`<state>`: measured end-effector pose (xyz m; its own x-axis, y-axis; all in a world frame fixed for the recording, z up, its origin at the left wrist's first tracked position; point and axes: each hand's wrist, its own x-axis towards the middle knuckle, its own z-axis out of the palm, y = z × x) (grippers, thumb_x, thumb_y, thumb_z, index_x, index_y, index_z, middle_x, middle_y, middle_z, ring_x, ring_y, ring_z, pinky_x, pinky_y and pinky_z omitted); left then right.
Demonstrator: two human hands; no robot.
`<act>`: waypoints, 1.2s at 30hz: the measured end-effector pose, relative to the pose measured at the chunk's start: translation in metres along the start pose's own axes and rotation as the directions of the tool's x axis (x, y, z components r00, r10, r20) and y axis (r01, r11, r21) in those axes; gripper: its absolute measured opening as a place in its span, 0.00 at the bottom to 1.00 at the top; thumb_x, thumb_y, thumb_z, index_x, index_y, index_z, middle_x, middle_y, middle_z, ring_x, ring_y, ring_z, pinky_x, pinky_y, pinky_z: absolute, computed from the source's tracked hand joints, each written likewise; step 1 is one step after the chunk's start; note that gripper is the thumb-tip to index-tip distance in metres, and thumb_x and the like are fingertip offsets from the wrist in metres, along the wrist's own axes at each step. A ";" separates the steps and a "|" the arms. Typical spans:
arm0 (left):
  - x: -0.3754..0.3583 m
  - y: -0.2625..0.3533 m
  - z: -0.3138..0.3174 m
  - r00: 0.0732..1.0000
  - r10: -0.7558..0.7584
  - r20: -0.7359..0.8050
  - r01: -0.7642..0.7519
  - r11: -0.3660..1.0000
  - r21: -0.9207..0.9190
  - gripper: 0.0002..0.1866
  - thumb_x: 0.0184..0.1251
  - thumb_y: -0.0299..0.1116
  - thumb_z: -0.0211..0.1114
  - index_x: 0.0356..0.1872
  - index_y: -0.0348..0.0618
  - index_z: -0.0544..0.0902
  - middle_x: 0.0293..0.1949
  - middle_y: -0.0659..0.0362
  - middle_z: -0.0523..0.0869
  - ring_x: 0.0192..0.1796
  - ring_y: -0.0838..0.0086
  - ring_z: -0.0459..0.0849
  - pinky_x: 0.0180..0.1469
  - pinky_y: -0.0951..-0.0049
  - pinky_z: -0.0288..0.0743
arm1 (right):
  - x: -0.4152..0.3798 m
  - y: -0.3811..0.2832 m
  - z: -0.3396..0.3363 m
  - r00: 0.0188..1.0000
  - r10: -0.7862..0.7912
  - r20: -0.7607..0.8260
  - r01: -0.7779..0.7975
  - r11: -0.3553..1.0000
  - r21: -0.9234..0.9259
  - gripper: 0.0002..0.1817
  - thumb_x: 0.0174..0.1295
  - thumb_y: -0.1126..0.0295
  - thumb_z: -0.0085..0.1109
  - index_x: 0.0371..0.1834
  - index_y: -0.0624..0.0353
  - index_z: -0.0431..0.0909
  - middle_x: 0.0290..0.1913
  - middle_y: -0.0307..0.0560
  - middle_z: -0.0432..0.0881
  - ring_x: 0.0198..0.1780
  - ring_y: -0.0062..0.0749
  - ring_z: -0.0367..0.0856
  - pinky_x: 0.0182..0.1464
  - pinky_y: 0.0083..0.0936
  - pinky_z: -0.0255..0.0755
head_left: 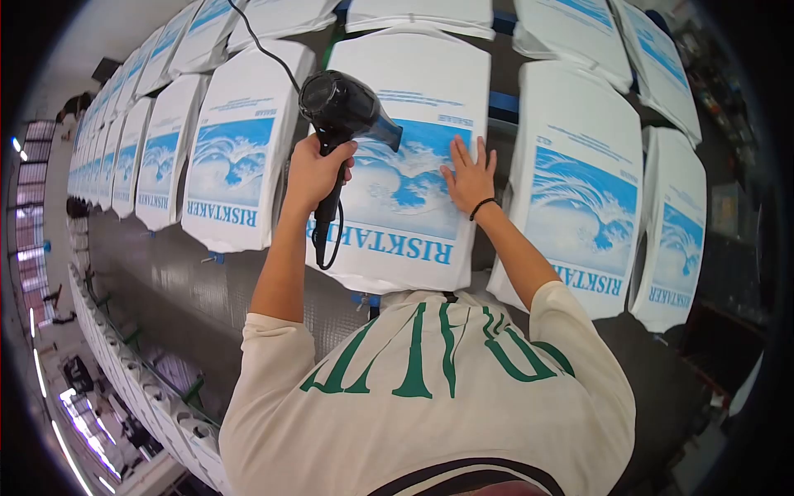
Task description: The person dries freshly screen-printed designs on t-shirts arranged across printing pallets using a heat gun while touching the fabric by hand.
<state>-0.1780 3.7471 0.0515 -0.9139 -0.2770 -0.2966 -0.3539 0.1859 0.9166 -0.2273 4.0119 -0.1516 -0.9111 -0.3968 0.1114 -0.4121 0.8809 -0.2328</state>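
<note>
My left hand [316, 171] is wrapped around the handle of a black hair dryer [341, 103]. Its nozzle points right, over the blue print of a white T-shirt [413, 74] laid out before me. On the right side of that print my right hand [471, 175] lies flat with fingers spread, a dark band round its wrist. The print shows a blue wave picture and the word RISKTAKER, upside down from here. A cord runs up from the dryer, and a cable loop hangs below its handle.
More printed white T-shirts [583, 190] stand in rows to the right, behind and far to the left [231, 149]. A grey metal surface [223, 289] lies along the near side. Another row of white shirts [157, 405] runs at lower left. Blue clamp parts [364, 299] sit under the shirt.
</note>
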 end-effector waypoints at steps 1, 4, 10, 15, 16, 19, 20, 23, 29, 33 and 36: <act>-0.003 0.001 0.015 1.000 0.015 -0.016 -0.015 1.000 0.012 0.11 0.62 0.31 0.70 0.36 0.32 0.80 0.24 0.58 0.84 0.22 0.77 0.81 0.26 0.75 0.75 | -0.008 0.008 -0.007 0.999 -0.017 -0.046 0.018 0.999 0.029 0.31 0.75 0.52 0.45 0.76 0.55 0.62 0.80 0.40 0.58 0.79 0.59 0.46 0.76 0.63 0.38; -0.012 0.005 0.058 0.998 0.066 0.024 -0.067 0.997 0.028 0.12 0.62 0.32 0.70 0.38 0.32 0.80 0.23 0.58 0.83 0.20 0.77 0.80 0.24 0.75 0.74 | -0.050 0.043 -0.041 0.960 -0.018 -0.278 0.078 0.975 0.207 0.23 0.68 0.65 0.57 0.65 0.55 0.74 0.65 0.43 0.77 0.68 0.51 0.68 0.69 0.51 0.58; -0.076 0.043 0.209 0.964 0.091 0.250 -0.113 0.991 0.074 0.12 0.63 0.33 0.70 0.37 0.34 0.80 0.23 0.59 0.82 0.20 0.77 0.80 0.24 0.76 0.74 | -0.173 0.172 -0.111 0.882 0.145 -0.449 0.029 0.933 0.359 0.03 0.62 0.69 0.64 0.34 0.54 0.83 0.40 0.40 0.87 0.51 0.43 0.81 0.56 0.42 0.68; -0.089 0.080 0.342 0.927 0.254 0.277 -0.273 0.961 0.033 0.13 0.63 0.34 0.70 0.32 0.32 0.80 0.22 0.57 0.83 0.20 0.76 0.80 0.23 0.74 0.73 | -0.292 0.284 -0.139 0.789 0.397 -0.469 -0.281 0.912 0.299 0.06 0.63 0.65 0.62 0.38 0.54 0.83 0.48 0.41 0.84 0.56 0.45 0.76 0.60 0.44 0.65; -0.083 0.088 0.367 0.920 0.287 0.266 -0.302 0.953 0.017 0.13 0.63 0.34 0.69 0.31 0.32 0.80 0.22 0.57 0.83 0.20 0.76 0.81 0.23 0.74 0.73 | -0.311 0.298 -0.141 0.764 0.441 -0.470 -0.347 0.896 0.277 0.07 0.64 0.65 0.61 0.40 0.54 0.83 0.50 0.40 0.84 0.58 0.45 0.74 0.61 0.45 0.64; -0.074 0.115 0.437 0.896 0.257 0.361 -0.290 0.956 0.040 0.13 0.62 0.34 0.68 0.29 0.31 0.82 0.21 0.56 0.83 0.20 0.75 0.81 0.23 0.73 0.74 | -0.343 0.329 -0.142 0.763 0.498 -0.413 -0.400 0.865 0.304 0.10 0.66 0.64 0.59 0.46 0.54 0.83 0.57 0.40 0.81 0.62 0.48 0.72 0.65 0.47 0.63; -0.068 0.118 0.460 0.881 0.261 0.395 -0.304 0.952 0.049 0.13 0.62 0.34 0.68 0.30 0.30 0.83 0.21 0.55 0.84 0.19 0.74 0.81 0.23 0.73 0.75 | -0.346 0.337 -0.141 0.752 0.502 -0.428 -0.400 0.863 0.310 0.11 0.67 0.64 0.58 0.47 0.54 0.83 0.57 0.41 0.81 0.62 0.49 0.71 0.65 0.47 0.63; -0.060 0.128 0.516 0.884 0.235 0.404 -0.297 0.950 0.098 0.12 0.63 0.33 0.69 0.33 0.31 0.80 0.23 0.56 0.83 0.20 0.75 0.81 0.22 0.75 0.74 | -0.343 0.355 -0.137 0.740 0.525 -0.420 -0.399 0.846 0.353 0.14 0.68 0.63 0.57 0.52 0.56 0.83 0.60 0.42 0.80 0.63 0.52 0.70 0.65 0.50 0.63; -0.051 0.138 0.547 0.876 0.198 0.441 -0.272 0.956 0.112 0.12 0.64 0.33 0.68 0.33 0.32 0.81 0.23 0.56 0.83 0.21 0.76 0.81 0.24 0.76 0.76 | -0.321 0.371 -0.138 0.744 0.576 -0.339 -0.466 0.810 0.355 0.17 0.69 0.62 0.55 0.57 0.58 0.81 0.66 0.44 0.75 0.65 0.53 0.68 0.68 0.49 0.62; -0.040 0.133 0.520 0.903 0.193 0.385 -0.253 0.961 0.110 0.13 0.61 0.34 0.69 0.30 0.29 0.82 0.22 0.54 0.84 0.21 0.74 0.84 0.23 0.73 0.77 | -0.293 0.385 -0.129 0.765 0.554 -0.328 -0.457 0.826 0.329 0.21 0.71 0.62 0.53 0.62 0.59 0.78 0.69 0.47 0.73 0.68 0.56 0.65 0.70 0.50 0.60; -0.038 0.127 0.474 0.946 0.162 0.282 -0.198 0.975 0.101 0.13 0.62 0.34 0.69 0.32 0.29 0.82 0.22 0.55 0.84 0.20 0.75 0.83 0.23 0.74 0.76 | -0.266 0.399 -0.120 0.783 0.540 -0.308 -0.457 0.836 0.303 0.23 0.71 0.61 0.52 0.65 0.60 0.75 0.72 0.48 0.70 0.70 0.57 0.64 0.71 0.50 0.58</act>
<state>-0.2824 4.2285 0.0524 -0.9777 0.0338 -0.2071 -0.1845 0.3314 0.9253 -0.1487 4.5000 -0.1579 -0.9344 0.2441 0.2592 0.0700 0.8397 -0.5386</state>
